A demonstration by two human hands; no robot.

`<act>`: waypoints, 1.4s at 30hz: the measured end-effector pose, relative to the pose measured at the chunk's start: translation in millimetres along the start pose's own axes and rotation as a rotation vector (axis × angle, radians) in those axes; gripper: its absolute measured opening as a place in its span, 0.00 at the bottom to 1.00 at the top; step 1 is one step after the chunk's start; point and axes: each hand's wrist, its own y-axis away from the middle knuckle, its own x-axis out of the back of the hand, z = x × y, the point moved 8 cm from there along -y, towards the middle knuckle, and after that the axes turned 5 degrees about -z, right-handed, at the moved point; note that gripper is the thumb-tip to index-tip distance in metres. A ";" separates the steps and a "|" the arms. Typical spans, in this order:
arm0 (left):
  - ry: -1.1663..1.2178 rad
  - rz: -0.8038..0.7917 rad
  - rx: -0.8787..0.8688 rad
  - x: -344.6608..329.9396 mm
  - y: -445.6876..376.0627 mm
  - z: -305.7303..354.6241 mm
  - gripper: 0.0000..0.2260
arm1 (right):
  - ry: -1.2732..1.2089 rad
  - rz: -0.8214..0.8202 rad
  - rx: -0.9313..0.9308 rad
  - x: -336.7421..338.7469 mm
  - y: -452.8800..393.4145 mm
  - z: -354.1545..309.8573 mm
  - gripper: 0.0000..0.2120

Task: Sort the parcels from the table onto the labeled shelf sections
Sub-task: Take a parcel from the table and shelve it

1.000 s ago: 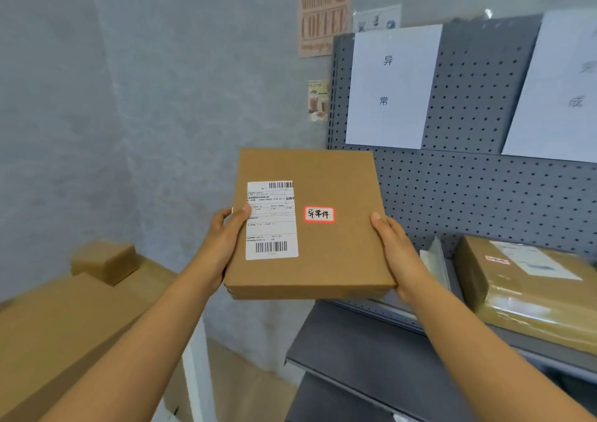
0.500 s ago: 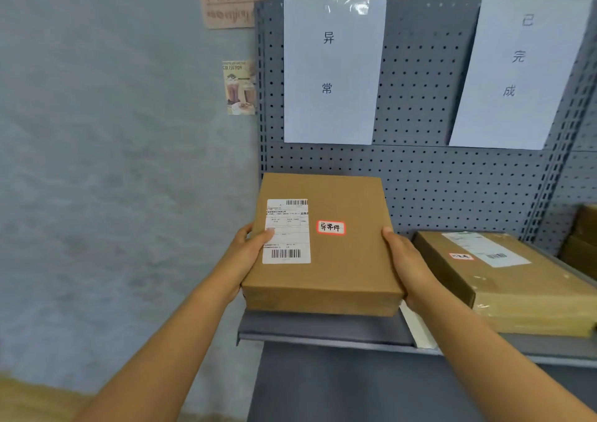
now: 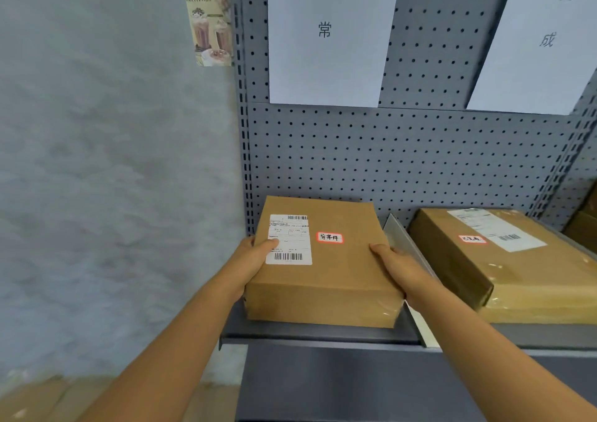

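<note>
Now parcel (image 3: 326, 269) lower, onto shelf (image 3: 316, 332).

A grey metal shelf (image 3: 323, 336) with a perforated back panel carries a flat brown parcel (image 3: 336, 279) in its left section, by the front edge. A thin white divider (image 3: 408, 253) stands just beside it; a second, larger taped parcel (image 3: 517, 279) lies right of the divider

A mottled grey wall (image 3: 106, 169) carries a small drinks poster (image 3: 210, 27) beside grey pegboard (image 3: 403, 160).
</note>
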 end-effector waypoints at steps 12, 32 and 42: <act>0.028 0.002 0.050 -1.1 -29.4 -4.0 0.04 | 0.032 -0.058 -0.032 0.0 -41.7 0.3 0.25; -1.117 0.792 -0.243 156.9 188.9 30.4 0.19 | 0.958 -0.384 1.204 -254.3 105.6 -143.2 0.24; -1.280 1.043 0.438 211.6 441.0 -89.9 0.21 | 0.971 -0.799 1.436 -403.0 244.4 -69.0 0.24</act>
